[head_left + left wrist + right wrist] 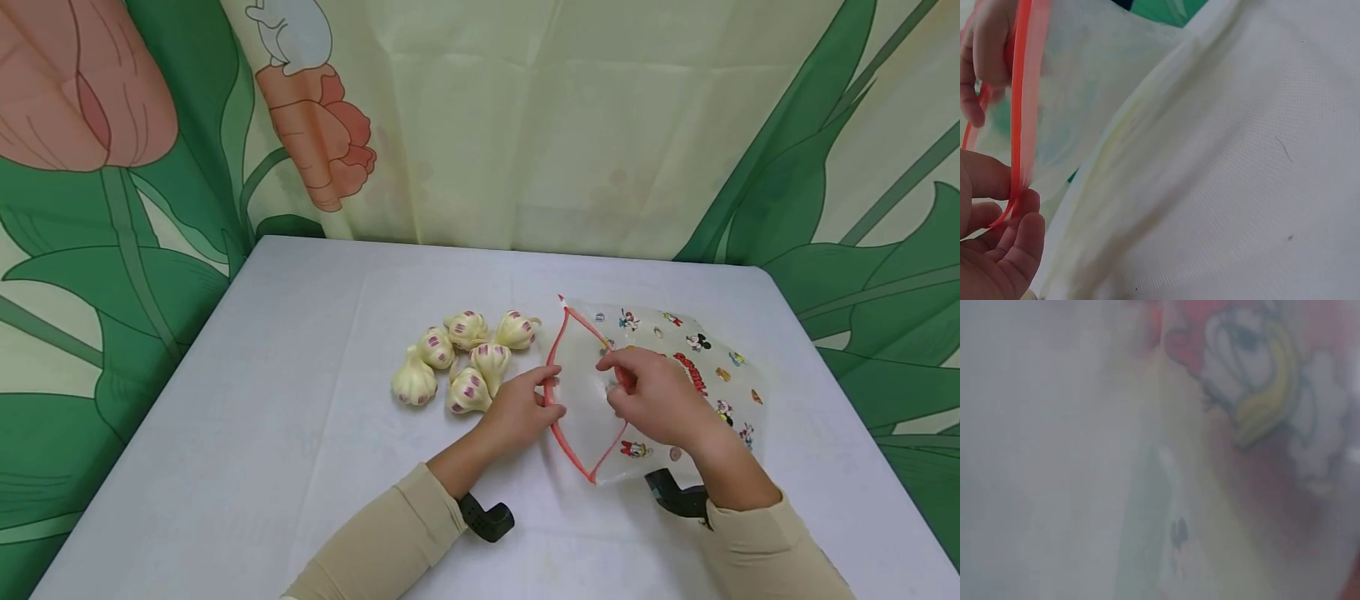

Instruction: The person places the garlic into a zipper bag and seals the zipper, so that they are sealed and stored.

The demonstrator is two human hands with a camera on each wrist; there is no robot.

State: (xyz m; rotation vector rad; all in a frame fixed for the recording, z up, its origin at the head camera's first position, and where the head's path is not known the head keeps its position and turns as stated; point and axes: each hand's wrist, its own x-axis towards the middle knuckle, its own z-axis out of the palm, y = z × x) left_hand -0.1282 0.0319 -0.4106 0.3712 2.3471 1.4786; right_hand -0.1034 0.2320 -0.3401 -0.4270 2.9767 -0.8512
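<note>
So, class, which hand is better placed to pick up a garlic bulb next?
Probably the left hand: it pinches the bag close beside the garlic bulbs, though it would need to let go first. The right hand, across the bag's opening, is farther off.

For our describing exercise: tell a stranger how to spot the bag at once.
On the white-covered table, find the cluster of garlic bulbs. To their right is the bag, its red-edged mouth open. Unlike the bulbs, it is translucent and printed with cartoon characters.
</note>
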